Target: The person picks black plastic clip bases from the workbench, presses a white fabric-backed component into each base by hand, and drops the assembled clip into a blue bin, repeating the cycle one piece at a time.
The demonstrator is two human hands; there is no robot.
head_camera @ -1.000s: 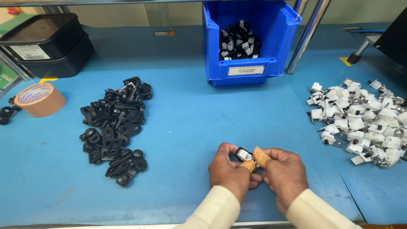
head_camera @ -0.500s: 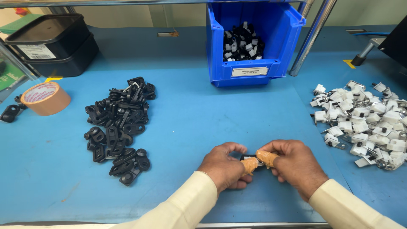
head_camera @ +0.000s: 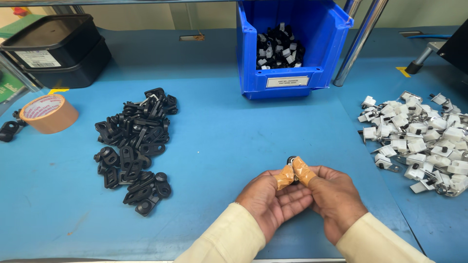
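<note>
My left hand [head_camera: 271,199] and my right hand [head_camera: 331,195] meet near the front edge of the blue table [head_camera: 219,141]. Both thumbs, wrapped in tan tape, press together on a small black part [head_camera: 291,160] that is mostly hidden by them. A heap of black plastic clips [head_camera: 136,146] lies to the left of my hands. A heap of white clips with metal pieces [head_camera: 419,136] lies to the right.
A blue bin [head_camera: 292,73] with black and white assembled parts stands at the back centre. Black trays [head_camera: 53,48] are stacked at the back left, a roll of brown tape [head_camera: 48,113] beside them. A metal post [head_camera: 358,44] rises right of the bin.
My hands have stayed together on the small part, thumbs pressing closer over it so less of it shows. The view has shifted slightly.
</note>
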